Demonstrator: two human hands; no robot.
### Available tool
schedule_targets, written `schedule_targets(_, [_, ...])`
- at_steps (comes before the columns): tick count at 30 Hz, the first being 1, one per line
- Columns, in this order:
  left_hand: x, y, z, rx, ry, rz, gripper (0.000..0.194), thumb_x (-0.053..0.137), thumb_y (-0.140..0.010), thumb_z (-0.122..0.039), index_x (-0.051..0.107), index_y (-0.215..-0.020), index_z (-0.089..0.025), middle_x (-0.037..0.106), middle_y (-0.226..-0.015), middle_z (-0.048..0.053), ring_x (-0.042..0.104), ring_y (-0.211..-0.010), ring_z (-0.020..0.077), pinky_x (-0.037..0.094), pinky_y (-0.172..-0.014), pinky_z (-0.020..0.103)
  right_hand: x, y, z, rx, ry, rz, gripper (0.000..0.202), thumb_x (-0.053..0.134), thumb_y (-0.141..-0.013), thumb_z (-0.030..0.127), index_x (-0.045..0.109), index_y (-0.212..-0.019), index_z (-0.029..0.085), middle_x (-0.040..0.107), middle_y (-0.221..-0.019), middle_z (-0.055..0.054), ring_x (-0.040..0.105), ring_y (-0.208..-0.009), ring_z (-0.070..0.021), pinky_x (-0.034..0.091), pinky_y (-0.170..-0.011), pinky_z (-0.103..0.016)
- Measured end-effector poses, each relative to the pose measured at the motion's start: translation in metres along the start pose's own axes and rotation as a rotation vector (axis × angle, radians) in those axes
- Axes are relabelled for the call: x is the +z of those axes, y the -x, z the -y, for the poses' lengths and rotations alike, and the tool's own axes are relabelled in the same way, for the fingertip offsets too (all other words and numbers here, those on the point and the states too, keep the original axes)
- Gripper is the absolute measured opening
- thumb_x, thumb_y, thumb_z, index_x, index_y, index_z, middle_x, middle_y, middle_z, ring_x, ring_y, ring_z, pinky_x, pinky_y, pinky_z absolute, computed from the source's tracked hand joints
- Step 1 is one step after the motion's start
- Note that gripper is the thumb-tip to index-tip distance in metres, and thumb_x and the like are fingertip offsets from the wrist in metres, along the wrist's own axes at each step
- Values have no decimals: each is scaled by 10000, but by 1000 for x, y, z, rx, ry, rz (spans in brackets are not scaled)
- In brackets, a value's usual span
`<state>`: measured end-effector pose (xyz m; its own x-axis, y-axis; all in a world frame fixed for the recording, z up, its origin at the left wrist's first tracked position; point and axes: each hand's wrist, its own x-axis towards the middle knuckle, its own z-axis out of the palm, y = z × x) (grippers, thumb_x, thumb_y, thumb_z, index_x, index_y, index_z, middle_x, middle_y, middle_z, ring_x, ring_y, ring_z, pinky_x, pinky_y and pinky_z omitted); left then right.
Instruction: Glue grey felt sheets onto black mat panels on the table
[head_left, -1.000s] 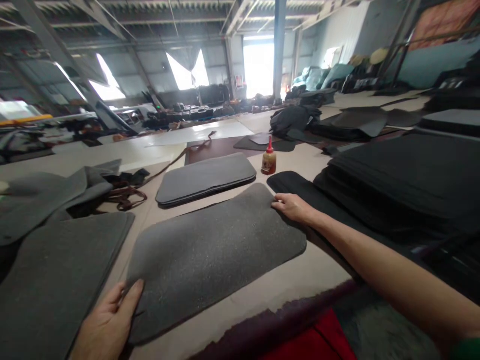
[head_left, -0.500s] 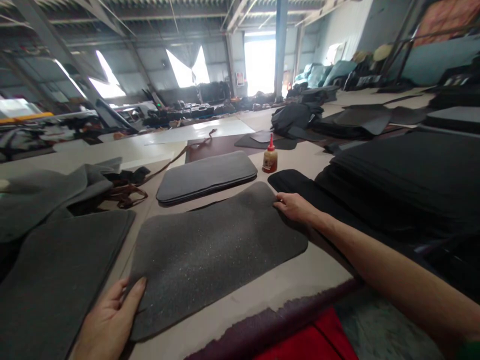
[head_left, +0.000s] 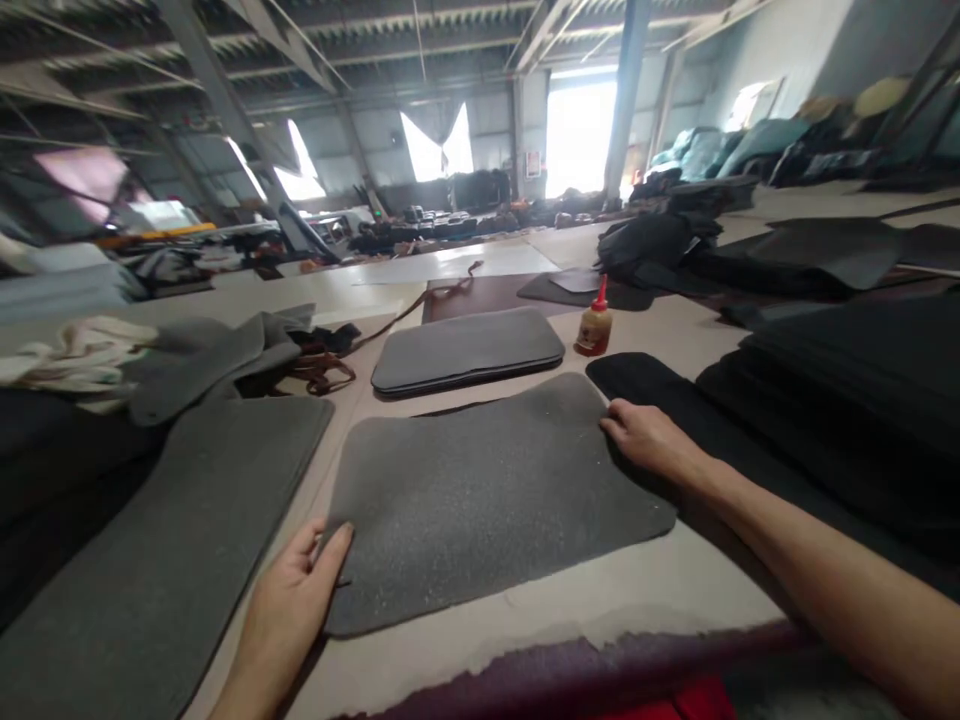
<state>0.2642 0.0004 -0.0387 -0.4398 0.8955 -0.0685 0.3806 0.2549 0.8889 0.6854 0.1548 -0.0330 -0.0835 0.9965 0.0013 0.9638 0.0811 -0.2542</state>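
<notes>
A dark grey sheet with rounded corners (head_left: 480, 500) lies over the pale table top (head_left: 570, 605), close to its torn purple front edge. Its left edge is between the thumb and fingers of my left hand (head_left: 296, 590). On the right, my right hand (head_left: 649, 435) pinches the sheet's upper right edge, fingers closed. Just behind the sheet rests a neat stack of grey rounded pieces (head_left: 469, 350). A glue-like bottle with a red pointed cap (head_left: 593, 325) stands upright to the right of that stack.
Larger grey sheets (head_left: 217, 520) lie at the left, below cream cloth (head_left: 82, 360) and brown straps (head_left: 319, 372). A black rounded piece (head_left: 637, 378) and a tall pile of black sheets (head_left: 847, 400) fill the right side. Dark material (head_left: 652, 245) is heaped farther back.
The view has turned left, so things appear farther right. The sheet's near left corner looks farther from me; both hands keep hold of its edges.
</notes>
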Motion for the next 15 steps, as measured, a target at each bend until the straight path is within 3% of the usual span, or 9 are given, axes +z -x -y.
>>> schedule_targets(5, [1,-1,0,37,-33,-34,587,682,-693,-680,671,-1032,-200,766,-800,38,711,-668,246,564,-579,286,0,-3,0,30,27,15,181,490,-1015,303,611,-1018,168,715,-1014,-124,681,-948,-253,404,-722,-283])
schedule_targets(10, [3,-3,4,52,11,15,555,674,-758,-639,655,-1074,-184,758,-847,42,708,-714,238,545,-616,284,-1,2,5,58,62,20,189,495,-1004,325,592,-1069,177,708,-1023,-143,678,-945,-285,403,-714,-317])
schedule_targets(15, [7,4,2,108,140,37,399,646,-830,-528,676,-988,-164,717,-808,28,661,-737,195,493,-644,251,17,4,-18,126,179,-3,352,448,-1005,513,613,-1018,201,698,-882,-207,675,-748,-335,348,-648,-418])
